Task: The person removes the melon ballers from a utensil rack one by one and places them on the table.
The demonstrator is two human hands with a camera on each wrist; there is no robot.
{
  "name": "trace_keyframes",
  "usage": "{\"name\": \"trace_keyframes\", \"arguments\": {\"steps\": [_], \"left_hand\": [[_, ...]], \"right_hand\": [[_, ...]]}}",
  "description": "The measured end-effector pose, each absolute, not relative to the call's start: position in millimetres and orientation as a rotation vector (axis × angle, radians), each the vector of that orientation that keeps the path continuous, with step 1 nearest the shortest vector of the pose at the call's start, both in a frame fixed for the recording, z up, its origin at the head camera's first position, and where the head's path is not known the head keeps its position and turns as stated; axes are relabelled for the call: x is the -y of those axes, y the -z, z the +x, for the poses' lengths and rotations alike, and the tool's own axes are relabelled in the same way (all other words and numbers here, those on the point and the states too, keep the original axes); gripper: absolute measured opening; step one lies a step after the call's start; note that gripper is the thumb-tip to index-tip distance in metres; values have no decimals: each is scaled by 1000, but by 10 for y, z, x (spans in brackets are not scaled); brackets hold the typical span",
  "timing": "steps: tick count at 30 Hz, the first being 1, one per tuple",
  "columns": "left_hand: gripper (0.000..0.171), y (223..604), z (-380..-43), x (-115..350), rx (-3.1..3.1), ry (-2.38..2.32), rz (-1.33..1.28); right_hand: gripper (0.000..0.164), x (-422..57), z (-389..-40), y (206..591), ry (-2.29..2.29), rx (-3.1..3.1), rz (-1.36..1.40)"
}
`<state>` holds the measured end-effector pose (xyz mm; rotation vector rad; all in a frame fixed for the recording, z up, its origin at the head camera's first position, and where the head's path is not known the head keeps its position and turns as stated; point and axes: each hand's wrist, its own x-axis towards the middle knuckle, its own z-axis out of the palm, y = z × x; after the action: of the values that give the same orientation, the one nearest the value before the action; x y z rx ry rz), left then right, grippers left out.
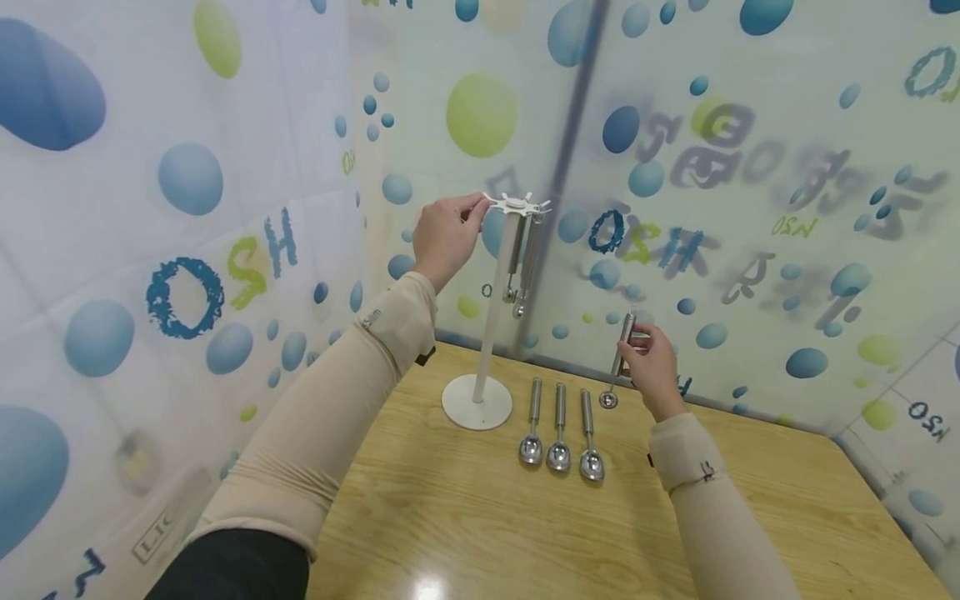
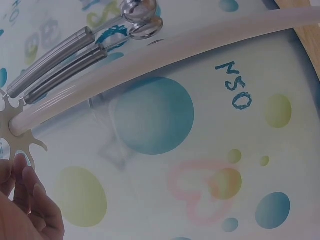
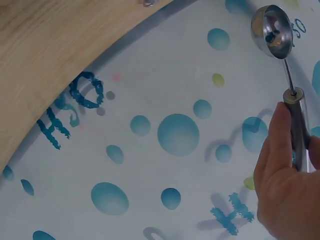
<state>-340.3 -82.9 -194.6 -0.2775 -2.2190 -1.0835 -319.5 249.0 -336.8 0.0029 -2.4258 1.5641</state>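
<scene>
My left hand (image 1: 448, 237) pinches an arm of the white star-shaped hook top (image 1: 516, 204) of a utensil stand. The stand's pole (image 1: 491, 317) rises, slightly tilted in this view, from a round base (image 1: 477, 402). Two metal scoops hang from the hooks, their handles (image 2: 52, 62) beside the pole. To the right, my right hand (image 1: 651, 367) grips the handle of a metal scoop (image 1: 626, 342) with thumb and fingers. Its round bowl (image 3: 272, 32) points down in the head view, close over the table's back edge.
Three metal scoops (image 1: 559, 425) lie in a row on the wooden table (image 1: 450, 517), right of the stand's base, handles toward the back. A printed curtain (image 1: 750, 275) with dots and letters hangs close behind the table, and another (image 1: 187, 208) hangs at left.
</scene>
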Motion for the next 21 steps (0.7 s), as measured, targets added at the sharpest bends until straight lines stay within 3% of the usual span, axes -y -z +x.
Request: {"name": "trace_keyframes", "arguments": {"steps": [21], "left_hand": [[34,1944,-3391,824,2245,1070,-275]], "right_hand": [[50,-2805,-3277,3936,-1579,2671,-159]]}}
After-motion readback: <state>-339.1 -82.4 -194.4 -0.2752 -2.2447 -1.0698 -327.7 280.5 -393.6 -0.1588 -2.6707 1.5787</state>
